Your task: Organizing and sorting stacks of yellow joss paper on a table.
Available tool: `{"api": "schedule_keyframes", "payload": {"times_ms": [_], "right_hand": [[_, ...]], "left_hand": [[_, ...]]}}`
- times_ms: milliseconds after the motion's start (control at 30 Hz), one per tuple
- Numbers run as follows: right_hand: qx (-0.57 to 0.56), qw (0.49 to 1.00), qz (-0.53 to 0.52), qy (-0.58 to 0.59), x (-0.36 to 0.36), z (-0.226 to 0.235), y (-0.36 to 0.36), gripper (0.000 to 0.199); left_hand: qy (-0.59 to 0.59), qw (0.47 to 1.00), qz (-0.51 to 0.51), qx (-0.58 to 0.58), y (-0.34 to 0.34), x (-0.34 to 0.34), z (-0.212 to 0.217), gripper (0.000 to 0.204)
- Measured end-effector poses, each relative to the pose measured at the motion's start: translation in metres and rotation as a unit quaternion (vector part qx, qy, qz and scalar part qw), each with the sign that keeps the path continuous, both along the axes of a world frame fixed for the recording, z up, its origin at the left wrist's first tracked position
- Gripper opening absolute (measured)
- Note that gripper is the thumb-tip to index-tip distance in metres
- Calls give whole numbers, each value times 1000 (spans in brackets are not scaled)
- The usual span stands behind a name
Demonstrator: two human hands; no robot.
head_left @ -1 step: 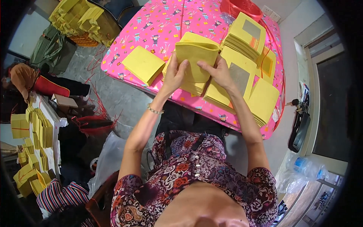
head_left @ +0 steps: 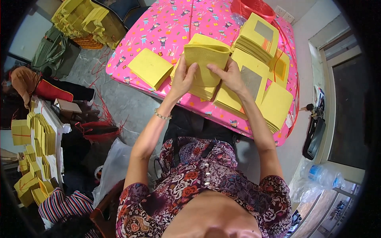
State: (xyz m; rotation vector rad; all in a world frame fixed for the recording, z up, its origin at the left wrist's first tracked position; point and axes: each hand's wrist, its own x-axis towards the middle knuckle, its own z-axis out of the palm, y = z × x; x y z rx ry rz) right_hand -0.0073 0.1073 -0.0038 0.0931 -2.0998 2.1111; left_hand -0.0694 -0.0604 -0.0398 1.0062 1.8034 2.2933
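Note:
Between my hands is a yellow folded paper piece (head_left: 207,57), like a flat pouch with its upper edge curling apart. My left hand (head_left: 184,76) grips its left side, thumb on the front face. On the right side my right hand (head_left: 230,75) pinches it the same way. Their other fingers are mostly hidden behind the paper. Just beneath lies a stack of yellow paper (head_left: 201,93), partly covered by the held piece. A separate yellow stack (head_left: 150,66) rests to the left. Close by my right wrist is a larger yellow stack (head_left: 227,99) with a grey patch.
More yellow stacks (head_left: 278,104) crowd the right of the pink patterned table cover (head_left: 135,33), with a red basin (head_left: 260,11) behind. Yellow piles (head_left: 73,18) stand far left. Leftward, people sit by a white table with yellow bundles (head_left: 47,139). Red string (head_left: 104,113) lies on the floor.

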Motion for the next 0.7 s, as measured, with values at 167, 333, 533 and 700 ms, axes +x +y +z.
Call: {"api": "schedule_keyframes", "payload": {"times_ms": [167, 333, 533, 700], "right_hand": [[9, 1000, -12, -7, 3, -3, 0, 40], [31, 999, 6, -12, 13, -3, 0, 40], [55, 999, -1, 4, 11, -7, 1, 39], [71, 997, -27, -25, 7, 16, 2, 36]], "left_hand": [[37, 999, 7, -26, -3, 2, -3, 47], [49, 998, 30, -28, -5, 15, -7, 47], [77, 995, 65, -22, -3, 19, -4, 44], [53, 992, 57, -96, -6, 7, 21, 35]]}}
